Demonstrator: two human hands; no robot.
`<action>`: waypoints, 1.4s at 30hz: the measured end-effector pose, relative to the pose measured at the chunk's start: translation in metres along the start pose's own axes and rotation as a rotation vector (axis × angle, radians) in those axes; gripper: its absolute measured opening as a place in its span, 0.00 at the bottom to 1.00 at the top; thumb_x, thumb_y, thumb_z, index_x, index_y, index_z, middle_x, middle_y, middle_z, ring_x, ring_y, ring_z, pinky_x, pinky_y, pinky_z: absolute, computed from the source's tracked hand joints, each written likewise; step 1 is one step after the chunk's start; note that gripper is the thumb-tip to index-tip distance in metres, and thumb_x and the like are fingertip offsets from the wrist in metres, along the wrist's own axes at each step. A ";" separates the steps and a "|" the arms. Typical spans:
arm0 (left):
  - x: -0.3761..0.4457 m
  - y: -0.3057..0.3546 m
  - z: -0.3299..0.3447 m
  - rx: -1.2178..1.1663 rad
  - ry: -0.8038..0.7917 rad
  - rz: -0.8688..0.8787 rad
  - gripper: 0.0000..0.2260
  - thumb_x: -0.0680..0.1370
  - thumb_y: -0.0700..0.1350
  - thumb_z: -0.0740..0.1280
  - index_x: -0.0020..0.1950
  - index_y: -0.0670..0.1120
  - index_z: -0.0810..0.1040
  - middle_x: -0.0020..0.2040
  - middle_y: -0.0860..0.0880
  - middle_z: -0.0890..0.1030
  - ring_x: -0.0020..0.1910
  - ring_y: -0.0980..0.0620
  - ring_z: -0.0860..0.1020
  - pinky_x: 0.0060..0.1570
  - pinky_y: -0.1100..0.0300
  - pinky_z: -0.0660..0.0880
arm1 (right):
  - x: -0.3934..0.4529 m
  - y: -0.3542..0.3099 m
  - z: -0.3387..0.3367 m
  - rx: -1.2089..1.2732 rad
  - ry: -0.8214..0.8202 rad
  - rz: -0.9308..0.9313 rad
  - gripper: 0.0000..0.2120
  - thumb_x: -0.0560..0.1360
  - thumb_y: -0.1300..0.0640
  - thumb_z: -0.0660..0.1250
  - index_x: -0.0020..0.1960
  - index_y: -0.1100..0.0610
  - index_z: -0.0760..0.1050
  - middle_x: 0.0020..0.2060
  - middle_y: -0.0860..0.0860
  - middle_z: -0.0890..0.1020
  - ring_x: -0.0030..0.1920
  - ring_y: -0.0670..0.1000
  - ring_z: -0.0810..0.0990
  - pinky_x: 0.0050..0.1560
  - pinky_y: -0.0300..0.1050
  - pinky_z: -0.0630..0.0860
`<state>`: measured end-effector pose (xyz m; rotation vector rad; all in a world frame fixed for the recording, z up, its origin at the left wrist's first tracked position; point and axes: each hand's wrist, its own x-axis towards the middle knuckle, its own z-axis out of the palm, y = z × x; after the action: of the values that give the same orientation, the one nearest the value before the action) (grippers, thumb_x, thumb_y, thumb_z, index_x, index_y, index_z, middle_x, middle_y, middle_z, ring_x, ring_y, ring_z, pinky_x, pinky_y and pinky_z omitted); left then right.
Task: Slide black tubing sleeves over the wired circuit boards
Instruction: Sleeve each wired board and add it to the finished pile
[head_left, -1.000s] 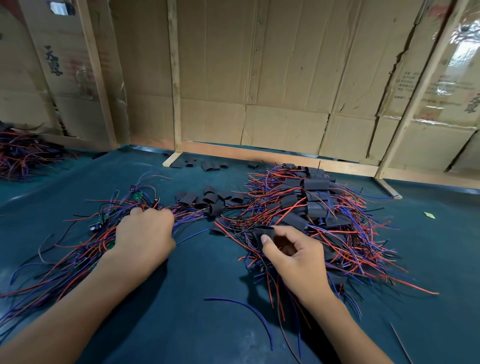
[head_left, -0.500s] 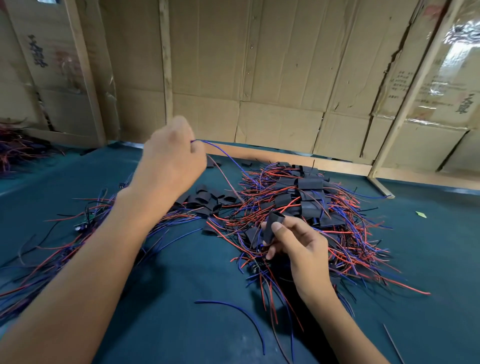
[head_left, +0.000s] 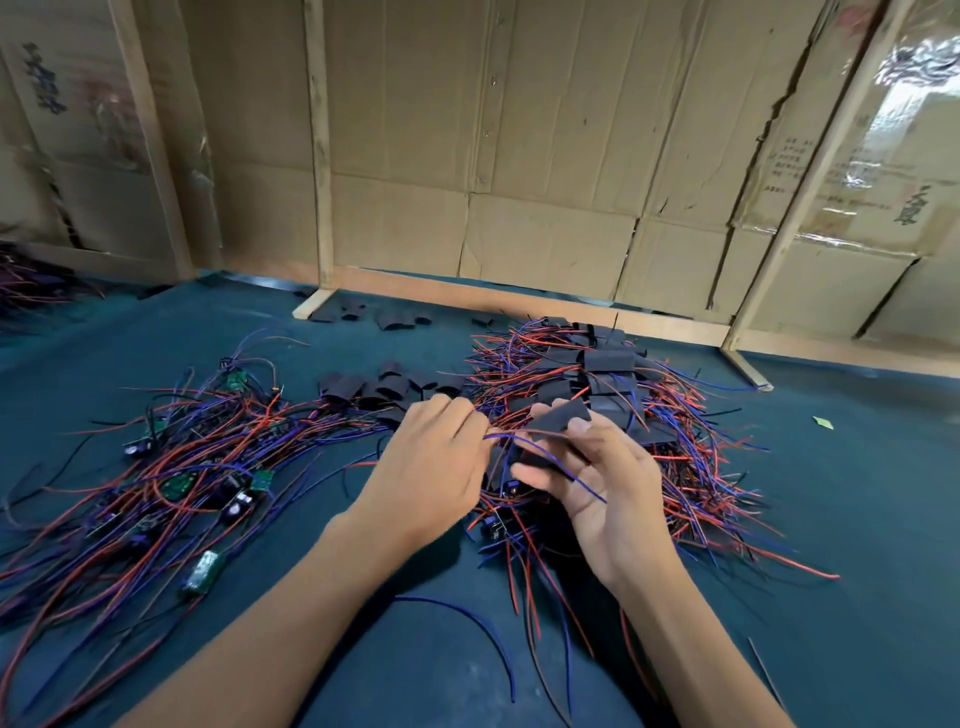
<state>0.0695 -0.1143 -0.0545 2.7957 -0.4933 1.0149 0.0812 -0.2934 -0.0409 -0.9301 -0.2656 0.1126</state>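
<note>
right hand (head_left: 602, 480): we pinch a black sleeve (head_left: 558, 415) at the fingertips
left hand (head_left: 434, 457): we grip blue wire (head_left: 550, 460), just beside sleeve
step: we feed wire ends straight into sleeve mouth, keep it open
board: hidden, cannot tell

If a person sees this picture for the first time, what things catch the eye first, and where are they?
Two hands meet at the centre: the right hand holds a black sleeve, and the left hand pinches wires beside it. Behind them on the right lies a pile of sleeved boards with red and blue wires; on the left, bare green boards sprawl over the dark green table.
</note>
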 end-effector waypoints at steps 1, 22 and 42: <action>-0.001 0.001 0.000 -0.029 -0.029 -0.017 0.11 0.72 0.35 0.68 0.54 0.38 0.81 0.45 0.42 0.79 0.43 0.40 0.77 0.45 0.47 0.76 | 0.000 0.000 0.000 -0.020 0.002 0.010 0.08 0.74 0.62 0.68 0.51 0.65 0.75 0.55 0.64 0.84 0.46 0.62 0.85 0.33 0.51 0.82; -0.008 0.015 -0.004 -0.549 0.029 0.050 0.10 0.85 0.47 0.60 0.61 0.48 0.77 0.46 0.54 0.72 0.42 0.57 0.71 0.42 0.62 0.70 | 0.000 -0.015 -0.001 0.208 0.017 0.050 0.11 0.73 0.59 0.68 0.50 0.65 0.82 0.49 0.62 0.85 0.47 0.62 0.86 0.46 0.51 0.84; -0.006 0.020 -0.006 -0.602 0.302 -0.145 0.09 0.84 0.45 0.62 0.54 0.42 0.80 0.46 0.53 0.78 0.40 0.51 0.75 0.40 0.53 0.73 | 0.000 -0.009 0.003 0.165 0.053 -0.023 0.08 0.74 0.57 0.68 0.46 0.57 0.86 0.52 0.59 0.86 0.42 0.52 0.82 0.43 0.43 0.80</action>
<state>0.0548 -0.1306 -0.0540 2.0790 -0.4538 1.0223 0.0797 -0.2962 -0.0318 -0.7649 -0.2145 0.0867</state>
